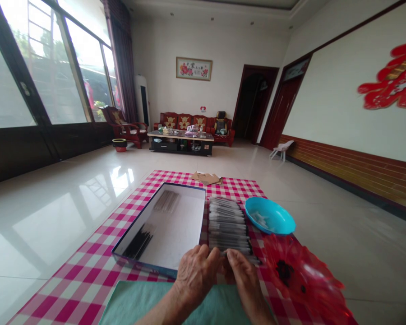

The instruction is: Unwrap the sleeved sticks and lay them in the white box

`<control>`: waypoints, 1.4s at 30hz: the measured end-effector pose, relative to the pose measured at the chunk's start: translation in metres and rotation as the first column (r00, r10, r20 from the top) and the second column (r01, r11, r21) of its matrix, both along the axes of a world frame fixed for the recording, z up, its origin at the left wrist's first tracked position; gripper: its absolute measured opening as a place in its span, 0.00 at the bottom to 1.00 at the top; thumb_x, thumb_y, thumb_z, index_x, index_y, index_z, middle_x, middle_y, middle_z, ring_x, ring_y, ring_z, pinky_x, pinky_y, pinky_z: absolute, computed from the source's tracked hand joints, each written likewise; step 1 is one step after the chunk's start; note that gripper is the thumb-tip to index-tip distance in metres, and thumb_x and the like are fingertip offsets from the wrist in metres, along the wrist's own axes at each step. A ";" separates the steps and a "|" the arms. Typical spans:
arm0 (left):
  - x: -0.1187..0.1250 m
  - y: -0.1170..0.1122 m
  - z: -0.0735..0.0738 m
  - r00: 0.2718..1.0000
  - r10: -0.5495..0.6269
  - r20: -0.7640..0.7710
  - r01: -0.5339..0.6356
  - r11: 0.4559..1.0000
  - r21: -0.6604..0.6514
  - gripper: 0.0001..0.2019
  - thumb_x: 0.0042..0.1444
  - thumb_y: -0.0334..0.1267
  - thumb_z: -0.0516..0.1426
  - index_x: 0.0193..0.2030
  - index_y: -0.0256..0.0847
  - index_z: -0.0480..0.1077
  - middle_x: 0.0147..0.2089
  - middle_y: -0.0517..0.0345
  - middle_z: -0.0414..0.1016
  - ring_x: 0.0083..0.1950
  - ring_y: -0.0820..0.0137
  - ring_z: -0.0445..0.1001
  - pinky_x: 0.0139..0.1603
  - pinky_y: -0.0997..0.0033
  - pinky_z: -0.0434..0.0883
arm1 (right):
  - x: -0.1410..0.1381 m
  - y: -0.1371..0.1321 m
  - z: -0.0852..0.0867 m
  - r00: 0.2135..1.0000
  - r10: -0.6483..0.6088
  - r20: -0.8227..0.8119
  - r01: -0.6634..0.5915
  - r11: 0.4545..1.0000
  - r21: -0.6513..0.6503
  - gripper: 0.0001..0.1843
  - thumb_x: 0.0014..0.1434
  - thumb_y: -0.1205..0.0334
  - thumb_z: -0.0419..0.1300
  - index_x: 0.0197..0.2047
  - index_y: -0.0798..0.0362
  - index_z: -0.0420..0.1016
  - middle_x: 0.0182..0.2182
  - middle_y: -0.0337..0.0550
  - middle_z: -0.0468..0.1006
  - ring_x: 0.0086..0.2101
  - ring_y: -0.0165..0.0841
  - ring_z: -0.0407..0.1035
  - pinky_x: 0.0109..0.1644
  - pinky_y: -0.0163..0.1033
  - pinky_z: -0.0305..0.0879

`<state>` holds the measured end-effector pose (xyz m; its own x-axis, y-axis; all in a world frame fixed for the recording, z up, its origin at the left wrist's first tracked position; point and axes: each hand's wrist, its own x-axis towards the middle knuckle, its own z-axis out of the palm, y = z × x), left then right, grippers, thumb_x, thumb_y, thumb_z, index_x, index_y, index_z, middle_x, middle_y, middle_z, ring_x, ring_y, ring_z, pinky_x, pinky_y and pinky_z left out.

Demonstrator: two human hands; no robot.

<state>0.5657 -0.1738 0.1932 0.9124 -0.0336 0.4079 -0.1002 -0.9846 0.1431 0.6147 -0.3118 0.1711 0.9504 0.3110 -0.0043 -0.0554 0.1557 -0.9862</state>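
My left hand (198, 271) and my right hand (245, 277) meet fingertip to fingertip over the near end of a row of pens (227, 223). Both are closed in a pinch around a small greyish piece, mostly hidden by the fingers. The pens lie side by side, with clear barrels and dark ends. To the left is a shallow box lid (181, 225) with a white inside. It holds a bundle of thin black sticks (138, 241) and a group of clear tubes (167, 201). Under my wrists lies a green cloth (138, 298).
A blue bowl (274, 216) with small whitish pieces stands right of the pens. Nearer me is a red, petal-shaped dish (304, 275) with small black parts. Torn cardboard (207, 178) lies at the checked tablecloth's (81, 271) far edge. A coffee table (181, 141) stands beyond.
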 end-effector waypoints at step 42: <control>-0.002 0.002 0.007 0.999 -0.029 0.034 0.030 0.999 -0.038 0.08 0.63 0.39 0.47 0.42 0.47 0.66 0.30 0.60 0.69 0.32 0.69 0.69 0.32 0.71 0.62 | 0.018 -0.014 0.018 0.633 0.211 0.745 0.296 0.822 -0.486 0.07 0.58 0.64 0.55 0.36 0.52 0.75 0.30 0.43 0.80 0.31 0.33 0.75 0.36 0.33 0.70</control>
<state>0.5641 -0.1721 0.2001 0.8972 -0.0439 0.4393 -0.1344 -0.9750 0.1769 0.6330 -0.3259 0.1890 0.6971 0.4543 0.5547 0.7162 -0.4045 -0.5687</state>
